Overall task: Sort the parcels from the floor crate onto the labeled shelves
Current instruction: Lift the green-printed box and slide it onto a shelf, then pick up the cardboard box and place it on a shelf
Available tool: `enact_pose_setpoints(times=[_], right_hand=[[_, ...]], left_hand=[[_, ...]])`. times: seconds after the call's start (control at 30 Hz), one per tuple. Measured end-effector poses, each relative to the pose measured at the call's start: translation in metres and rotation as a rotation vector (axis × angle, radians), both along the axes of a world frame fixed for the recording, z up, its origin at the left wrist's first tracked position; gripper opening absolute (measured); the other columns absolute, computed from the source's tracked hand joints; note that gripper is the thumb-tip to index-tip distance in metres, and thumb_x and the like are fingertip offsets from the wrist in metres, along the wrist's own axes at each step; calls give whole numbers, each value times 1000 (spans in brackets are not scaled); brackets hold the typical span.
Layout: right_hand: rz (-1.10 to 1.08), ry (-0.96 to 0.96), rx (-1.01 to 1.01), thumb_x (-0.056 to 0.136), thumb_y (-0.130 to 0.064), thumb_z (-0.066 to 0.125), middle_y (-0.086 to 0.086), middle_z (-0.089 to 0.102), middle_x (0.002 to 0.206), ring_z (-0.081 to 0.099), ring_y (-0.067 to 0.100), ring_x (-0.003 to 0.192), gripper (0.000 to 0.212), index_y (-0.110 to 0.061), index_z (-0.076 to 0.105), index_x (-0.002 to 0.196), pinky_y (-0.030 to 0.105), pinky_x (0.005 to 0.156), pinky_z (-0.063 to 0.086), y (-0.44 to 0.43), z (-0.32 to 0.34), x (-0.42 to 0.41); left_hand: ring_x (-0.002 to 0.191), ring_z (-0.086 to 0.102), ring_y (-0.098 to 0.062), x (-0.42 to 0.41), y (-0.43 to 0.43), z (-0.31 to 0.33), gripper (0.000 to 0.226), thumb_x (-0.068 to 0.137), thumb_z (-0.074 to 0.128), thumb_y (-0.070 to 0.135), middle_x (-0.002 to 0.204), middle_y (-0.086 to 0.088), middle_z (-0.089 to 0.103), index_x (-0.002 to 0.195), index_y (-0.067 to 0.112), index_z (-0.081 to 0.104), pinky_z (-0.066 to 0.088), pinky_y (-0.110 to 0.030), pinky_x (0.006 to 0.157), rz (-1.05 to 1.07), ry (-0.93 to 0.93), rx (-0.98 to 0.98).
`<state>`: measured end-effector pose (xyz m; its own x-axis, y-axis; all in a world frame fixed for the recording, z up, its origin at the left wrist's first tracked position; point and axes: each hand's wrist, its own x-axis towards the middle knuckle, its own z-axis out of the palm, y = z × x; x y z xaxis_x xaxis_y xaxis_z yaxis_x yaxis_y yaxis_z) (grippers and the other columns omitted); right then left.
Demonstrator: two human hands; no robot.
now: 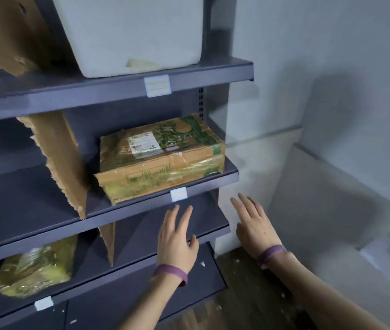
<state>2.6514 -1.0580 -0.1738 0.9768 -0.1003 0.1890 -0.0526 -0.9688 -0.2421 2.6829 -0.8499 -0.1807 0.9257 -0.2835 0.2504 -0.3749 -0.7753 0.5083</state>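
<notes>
Left hand (177, 236) and right hand (253, 225) both out flat, fingers straight and a bit spread, gripping nothing, a purple wristband (172, 273) on each wrist. Left one hovering just under the front lip of the middle shelf (22, 206), fingertips close to a little white tag (178, 194) clipped there; right one off past the shelf end, in front of the pale wall (308, 67). Neither touching the parcel (163, 158), which sits flat in the right-hand bay of that middle shelf: brown carton, green print, white shipping sticker on top, shiny clear tape all over, one corner poking slightly over the lip right above the tag. Bay walled off on its left by a ragged cardboard divider (58, 163) standing upright. Up a level, top shelf (82, 91) with its own white label (157, 85) and a big white foam box (129, 32) parked on it, contents hidden, plus a torn brown cardboard sheet (3, 36) to the left. Down a level, lower shelf (129, 236) with another divider (108, 241), and left of that a second parcel (34, 267) wrapped in yellowish-green plastic, pretty blurry, can't read anything on it. One more white tag (43, 303) on that shelf's edge. Dark wood floor (236, 282) down by the shelf foot, a few white specks scattered on it.
</notes>
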Motion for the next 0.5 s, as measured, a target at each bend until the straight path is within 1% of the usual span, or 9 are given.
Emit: enact_pose_setpoints(times=[0.07, 0.13, 0.23, 0.33, 0.4, 0.5], right_hand=[[-142, -1, 80, 86, -2, 48, 9, 21, 158, 15, 30, 145, 71, -17, 24, 151, 41, 119, 20, -3, -8, -33], [-268, 19, 99, 83, 0, 48, 13, 27, 155, 20, 33, 143, 70, -14, 30, 149, 42, 118, 22, -5, -21, -74], [-440, 86, 85, 83, -2, 50, 13, 27, 155, 19, 33, 143, 71, -16, 29, 150, 40, 119, 20, -15, -39, -143], [-627, 127, 72, 85, -6, 52, 11, 24, 156, 16, 32, 143, 71, -17, 27, 150, 39, 117, 19, -34, -42, -212], [-743, 145, 57, 83, -6, 53, 13, 24, 156, 17, 33, 143, 72, -15, 28, 150, 40, 118, 19, -44, -41, -257], [-902, 169, 40, 86, -7, 52, 16, 25, 155, 19, 35, 143, 68, -11, 29, 150, 40, 118, 14, -49, -44, -325]], left_hand=[[146, 16, -23, -15, -11, -6, 64, 88, 59, 16, 156, 1, 24, 146, 31, 35, 28, -40, 114, -116, 15, -44], [145, 16, -25, -35, -20, -19, 65, 87, 59, 14, 156, 0, 23, 145, 32, 35, 28, -42, 113, -245, 58, -9], [145, 15, -27, -64, -39, -38, 68, 86, 59, 18, 157, -3, 19, 146, 30, 32, 25, -43, 113, -429, 110, 101], [146, 10, -26, -92, -70, -47, 70, 86, 57, 21, 157, -4, 17, 148, 32, 27, 19, -42, 115, -568, 173, 140], [146, 8, -26, -111, -94, -51, 69, 87, 55, 26, 157, -4, 18, 149, 34, 25, 15, -39, 117, -641, 191, 177], [145, 12, -27, -145, -129, -57, 67, 88, 52, 32, 155, -4, 23, 149, 32, 23, 17, -39, 115, -758, 169, 236]])
